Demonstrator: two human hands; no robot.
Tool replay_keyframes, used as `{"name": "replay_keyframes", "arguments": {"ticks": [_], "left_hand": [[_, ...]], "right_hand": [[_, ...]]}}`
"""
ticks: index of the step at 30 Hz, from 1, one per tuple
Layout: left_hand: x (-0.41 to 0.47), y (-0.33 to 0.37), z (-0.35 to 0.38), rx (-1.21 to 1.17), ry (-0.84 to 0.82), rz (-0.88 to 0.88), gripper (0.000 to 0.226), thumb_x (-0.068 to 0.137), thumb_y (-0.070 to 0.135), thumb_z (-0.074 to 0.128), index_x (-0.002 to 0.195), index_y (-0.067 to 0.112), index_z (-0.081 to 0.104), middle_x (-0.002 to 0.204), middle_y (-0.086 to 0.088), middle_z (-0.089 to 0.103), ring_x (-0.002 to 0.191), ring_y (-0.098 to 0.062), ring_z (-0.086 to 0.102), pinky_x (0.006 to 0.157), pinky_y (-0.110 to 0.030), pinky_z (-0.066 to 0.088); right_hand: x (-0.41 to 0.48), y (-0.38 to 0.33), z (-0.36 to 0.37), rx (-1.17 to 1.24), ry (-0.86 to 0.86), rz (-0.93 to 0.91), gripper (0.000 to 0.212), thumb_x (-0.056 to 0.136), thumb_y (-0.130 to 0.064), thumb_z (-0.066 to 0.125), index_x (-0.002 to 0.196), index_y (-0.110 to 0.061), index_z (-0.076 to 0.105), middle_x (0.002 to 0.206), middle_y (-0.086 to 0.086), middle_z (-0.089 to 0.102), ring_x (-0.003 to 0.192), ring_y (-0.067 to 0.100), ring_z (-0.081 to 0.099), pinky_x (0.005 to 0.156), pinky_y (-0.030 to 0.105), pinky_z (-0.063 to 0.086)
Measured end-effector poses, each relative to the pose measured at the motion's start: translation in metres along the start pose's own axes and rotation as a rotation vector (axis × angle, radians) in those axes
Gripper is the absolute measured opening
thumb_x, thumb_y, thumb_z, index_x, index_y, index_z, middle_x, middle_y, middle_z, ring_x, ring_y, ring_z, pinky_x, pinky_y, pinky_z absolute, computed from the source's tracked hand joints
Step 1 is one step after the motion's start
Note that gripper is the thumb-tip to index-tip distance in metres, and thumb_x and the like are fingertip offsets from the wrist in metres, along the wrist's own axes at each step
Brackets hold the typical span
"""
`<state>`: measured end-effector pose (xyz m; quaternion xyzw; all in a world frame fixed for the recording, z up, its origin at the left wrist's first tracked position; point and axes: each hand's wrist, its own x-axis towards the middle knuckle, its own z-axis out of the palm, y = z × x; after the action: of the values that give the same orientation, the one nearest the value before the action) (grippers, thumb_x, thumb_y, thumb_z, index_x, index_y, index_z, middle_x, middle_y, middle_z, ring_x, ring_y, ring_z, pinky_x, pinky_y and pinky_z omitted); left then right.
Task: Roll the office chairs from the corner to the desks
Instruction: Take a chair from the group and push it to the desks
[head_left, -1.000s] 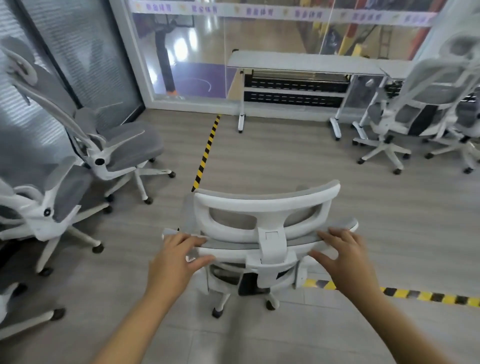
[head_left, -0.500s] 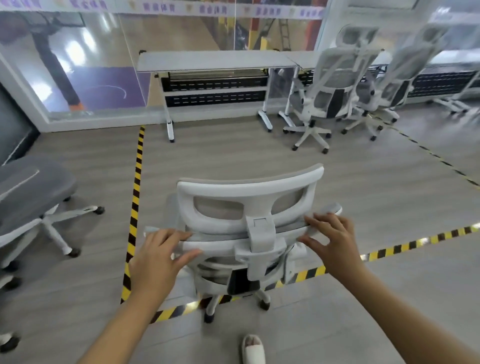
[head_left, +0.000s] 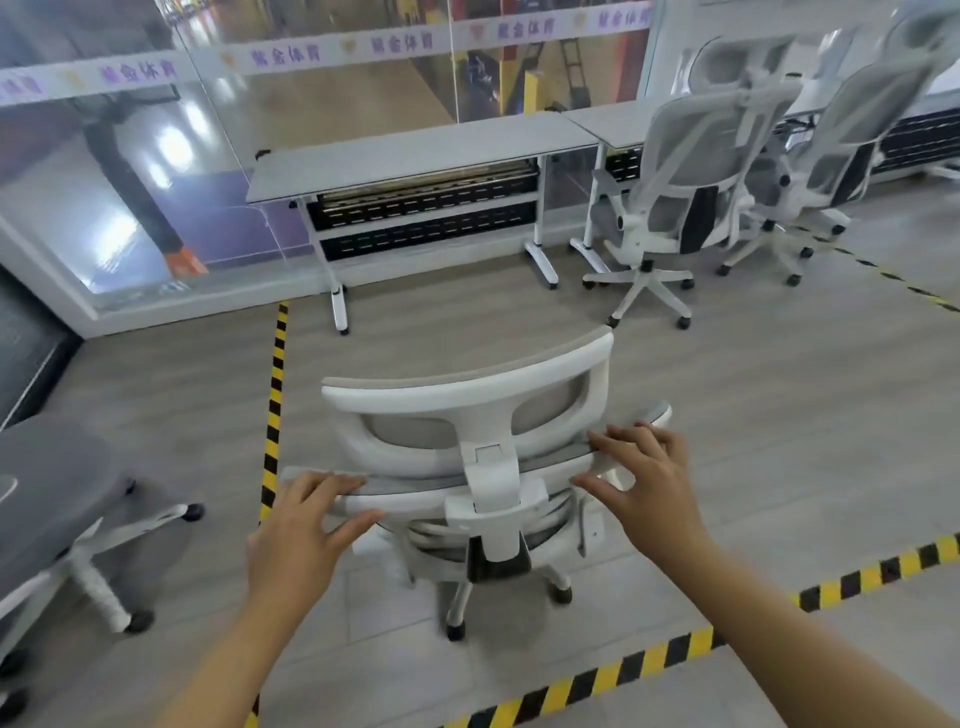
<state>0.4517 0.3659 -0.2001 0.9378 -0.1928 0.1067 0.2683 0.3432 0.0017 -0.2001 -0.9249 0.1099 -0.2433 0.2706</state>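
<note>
on chair back (head_left: 415, 487), left hand (head_left: 296, 535), right hand (head_left: 649, 488)

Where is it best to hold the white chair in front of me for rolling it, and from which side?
Hold the backrest's top rail from behind, one hand each side of the headrest bracket. The rail is wide and faces you, so pushing probably stays straight.
</note>
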Motion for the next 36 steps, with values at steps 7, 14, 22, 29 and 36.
{"name": "replay_keyframes", "arguments": {"ticks": [7,14,22,29,36], "left_hand": [[0.150,-0.016,0.041,0.006,0.006,-0.005,0.045,0.075,0.067,0.053,0.107,0.037,0.066,0.103,0.019,0.050,0.101,-0.009,0.053,0.059,-0.037,0.052],[0.321,-0.052,0.082,-0.076,-0.020,0.064,0.042,0.077,0.059,0.059,0.108,0.033,0.066,0.100,0.020,0.043,0.094,-0.012,0.053,0.062,-0.038,0.052],[0.495,-0.080,0.122,-0.107,-0.058,0.095,0.047,0.078,0.075,0.051,0.107,0.039,0.063,0.098,0.028,0.042,0.094,-0.009,0.052,0.064,-0.028,0.047],[0.639,-0.091,0.168,-0.136,-0.109,0.080,0.043,0.083,0.063,0.059,0.112,0.032,0.064,0.107,0.018,0.050,0.104,-0.010,0.052,0.078,-0.023,0.041],[0.778,-0.094,0.196,-0.018,-0.188,0.065,0.043,0.086,0.066,0.053,0.118,0.038,0.057,0.120,0.018,0.050,0.115,-0.003,0.048,0.088,-0.024,0.041]], "right_hand": [[0.142,0.033,0.055,0.011,0.041,0.012,0.055,0.071,-0.048,0.074,0.119,-0.021,0.069,0.116,-0.003,0.064,0.119,0.021,0.035,0.098,0.031,0.034],[0.292,0.047,0.106,-0.030,-0.002,0.082,0.060,0.072,-0.056,0.068,0.122,-0.023,0.067,0.117,-0.007,0.062,0.119,0.017,0.032,0.099,0.029,0.033],[0.451,0.076,0.153,-0.066,-0.034,0.062,0.061,0.077,-0.066,0.052,0.123,-0.029,0.066,0.114,-0.007,0.061,0.113,0.021,0.038,0.095,0.039,0.043],[0.587,0.114,0.207,-0.058,-0.003,0.076,0.048,0.077,-0.052,0.068,0.118,-0.028,0.069,0.111,-0.002,0.062,0.111,0.029,0.039,0.093,0.043,0.044],[0.716,0.147,0.260,-0.041,0.140,0.023,0.040,0.074,-0.038,0.080,0.110,-0.022,0.072,0.098,0.002,0.064,0.104,0.024,0.035,0.086,0.042,0.043]]}}
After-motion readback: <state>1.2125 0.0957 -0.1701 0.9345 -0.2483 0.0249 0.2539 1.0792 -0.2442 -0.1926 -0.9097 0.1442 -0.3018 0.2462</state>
